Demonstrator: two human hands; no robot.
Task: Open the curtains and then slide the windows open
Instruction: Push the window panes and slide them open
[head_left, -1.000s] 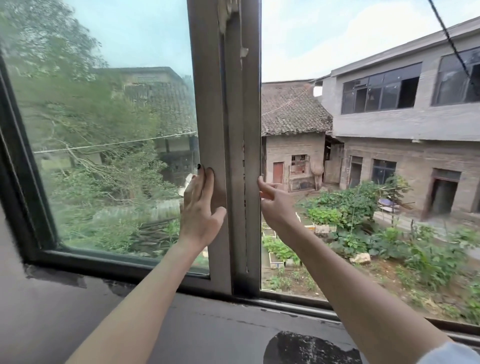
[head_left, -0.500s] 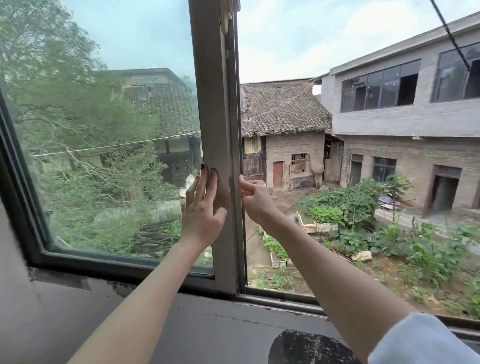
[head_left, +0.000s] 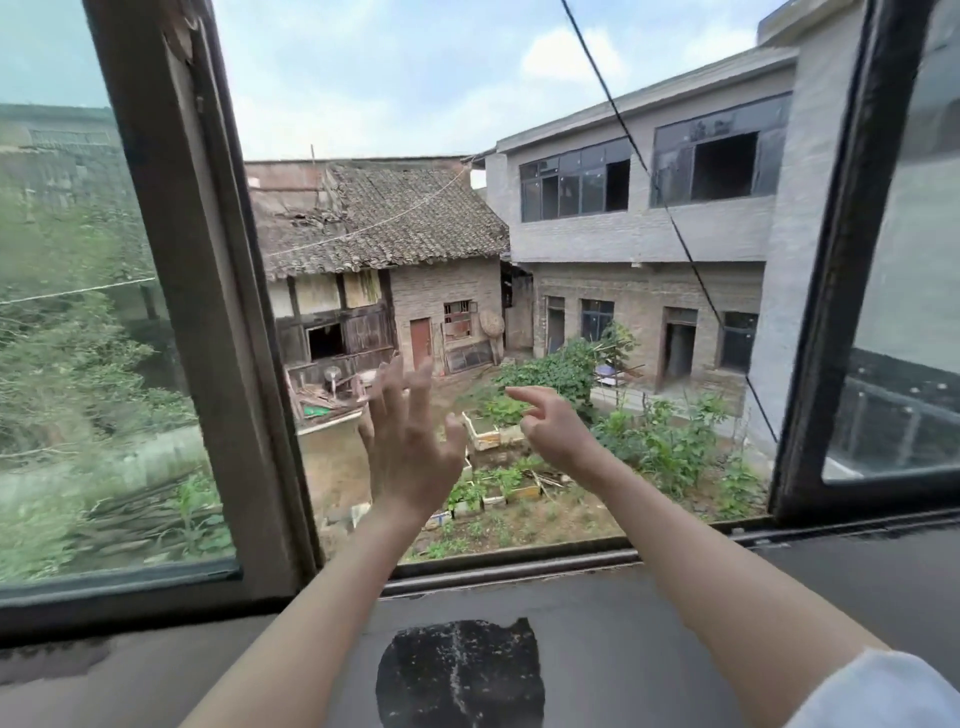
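Left window sash (head_left: 208, 312): stands at the left of the opening, its dusty pane showing blurred greenery behind; its upright edge bounds the gap, so it reads as pushed aside.
Right window sash (head_left: 852, 291): stands at the far right, dark-framed, well apart from the left one.
Opening: wide and unglazed between the two sashes, with the tiled roof and grey building seen sharply through it; by the look of it the sliding step is done or close to done.
Curtains: none in view, so whether they hang drawn back off to the sides cannot be told.
Left hand (head_left: 410, 441): raised in the open gap, palm facing outward, fingers (head_left: 395, 384) spread and straight, touching nothing; it sits near the left sash edge but clear of it, likely just let go.
Right hand (head_left: 556, 431): beside the left one, also in the gap, forefinger stretched toward the left, the other fingers loosely curled, holding nothing.
Sill track (head_left: 519, 564): dark rail along the bottom of the opening, on which the sashes ride.
Sill (head_left: 675, 613): dark ledge under both forearms, with a round black patch (head_left: 460, 675) of peeled surface.
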